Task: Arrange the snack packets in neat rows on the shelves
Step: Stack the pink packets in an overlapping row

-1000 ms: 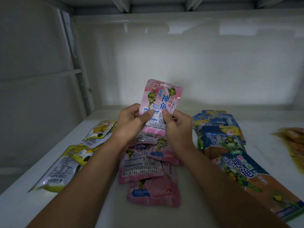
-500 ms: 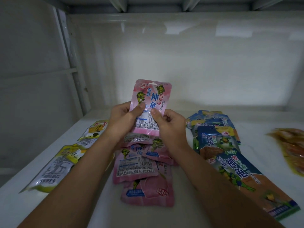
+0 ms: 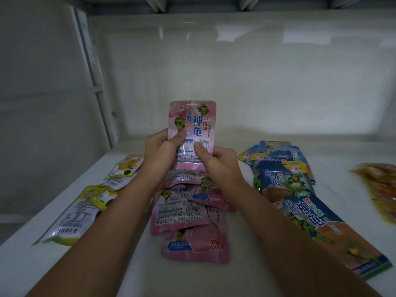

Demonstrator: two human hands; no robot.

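A glossy pink foil snack packet (image 3: 191,129) is held upright above the white shelf board (image 3: 246,243), pinched at its lower half from both sides: the left hand (image 3: 159,155) is curled round its left edge with the thumb pressed on the front, and the right hand (image 3: 218,162) is clamped on its right edge the same way. Beneath the hands, a loose heap of matching pink packets (image 3: 188,213) is seen overlapping at the shelf's middle. Yellow and grey packets (image 3: 85,202) are strewn to the left, blue and green ones (image 3: 297,189) to the right, and an orange packet (image 3: 381,185) is glimpsed, blurred, at the far right.
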